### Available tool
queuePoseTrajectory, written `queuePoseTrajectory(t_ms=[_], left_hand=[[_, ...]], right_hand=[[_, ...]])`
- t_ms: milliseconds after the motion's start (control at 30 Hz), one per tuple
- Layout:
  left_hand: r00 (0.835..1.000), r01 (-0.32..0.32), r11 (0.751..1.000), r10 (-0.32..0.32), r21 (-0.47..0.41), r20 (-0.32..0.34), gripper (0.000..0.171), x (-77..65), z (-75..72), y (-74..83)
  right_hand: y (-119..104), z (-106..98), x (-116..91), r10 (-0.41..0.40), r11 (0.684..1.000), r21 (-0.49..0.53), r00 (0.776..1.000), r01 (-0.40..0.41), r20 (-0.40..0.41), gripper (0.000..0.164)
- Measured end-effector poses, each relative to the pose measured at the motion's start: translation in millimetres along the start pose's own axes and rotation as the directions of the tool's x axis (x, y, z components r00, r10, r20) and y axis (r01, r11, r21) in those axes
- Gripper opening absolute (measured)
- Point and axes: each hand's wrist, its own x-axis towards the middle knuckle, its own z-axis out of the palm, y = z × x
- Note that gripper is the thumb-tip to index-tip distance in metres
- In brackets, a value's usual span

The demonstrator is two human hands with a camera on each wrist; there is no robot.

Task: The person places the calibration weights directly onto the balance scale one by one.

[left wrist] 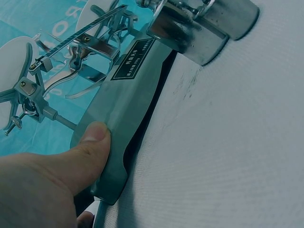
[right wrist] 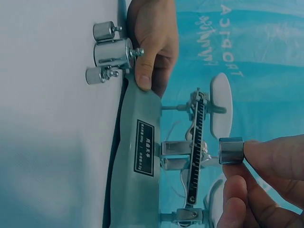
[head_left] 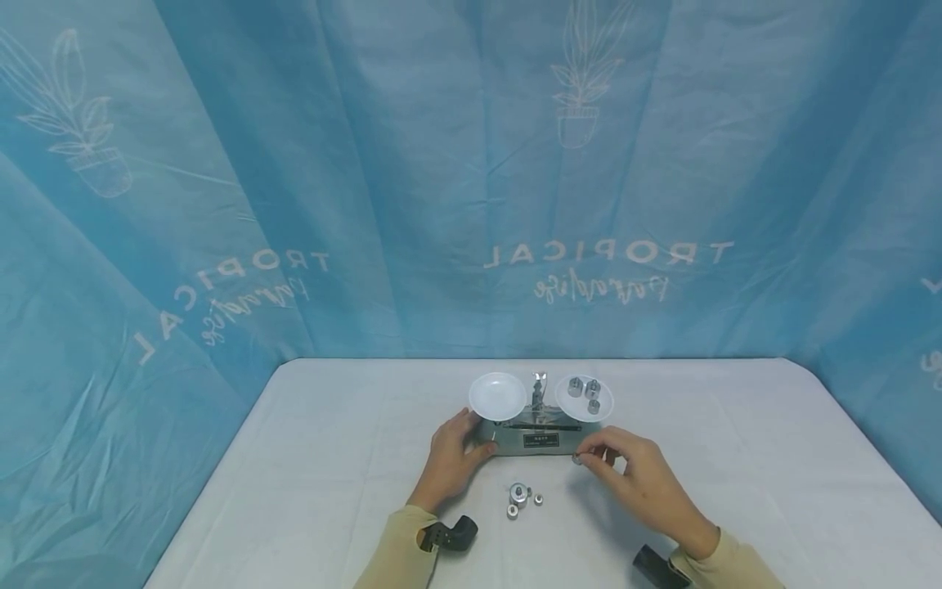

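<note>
A grey-green balance scale [head_left: 508, 443] stands on the table, its beam and ruler above the base. My left hand [head_left: 447, 460] grips the left end of this base, the thumb [left wrist: 92, 142] pressed on the front face and the other fingers mostly hidden behind. Between thumb and fingers, my right hand [head_left: 648, 487] pinches a small metal weight [right wrist: 231, 151], held in front of the scale's right end. Three metal weights [head_left: 593, 389] sit on the right white pan [head_left: 565, 406]. Nothing lies on the left white pan [head_left: 497, 397].
Several loose metal weights, one of them larger [head_left: 518, 493], stand on the white-covered table [head_left: 331, 458] in front of the scale, between the two forearms. A blue printed curtain [head_left: 441, 180] hangs behind and at the sides.
</note>
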Motion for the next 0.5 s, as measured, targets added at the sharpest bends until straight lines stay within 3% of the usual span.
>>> queuePoseTrajectory(t_ms=[500], left_hand=[[1.0,0.011,1.0,-0.011,-0.009,-0.005,0.061,-0.3,0.3,0.0]], right_hand=[[-1.5,-7.3,7.2,0.025,1.0,-0.011,0.997,-0.025,-0.069,0.009]])
